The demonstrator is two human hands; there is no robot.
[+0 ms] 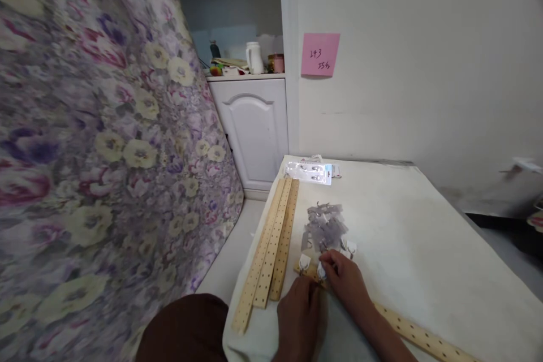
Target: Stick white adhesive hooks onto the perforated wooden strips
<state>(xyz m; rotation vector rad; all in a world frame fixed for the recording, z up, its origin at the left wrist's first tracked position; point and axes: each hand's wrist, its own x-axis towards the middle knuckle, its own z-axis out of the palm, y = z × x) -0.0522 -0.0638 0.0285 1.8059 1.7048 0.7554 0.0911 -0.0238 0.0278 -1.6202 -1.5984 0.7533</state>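
Head view: my left hand [299, 311] rests flat on the perforated wooden strip [418, 335] lying across the tabletop [424, 249]. My right hand [345, 280] pinches a small hook [321, 271] at the strip's end. Step in hand, I judge: seating hooks. Next move calls for precise alignment with the holes. Spare strips [271, 243] lie left.

The right half of the desk [424, 249] lies bare, giving wide passage up to the wall. On the left, three wooden strips [271, 243] lie side by side along the desk edge. A pile of small packets [324, 226] sits just ahead of both hands, and a clear blister pack [309, 172] lies at the far edge. The flowered fabric [106, 153] crowds the left side.
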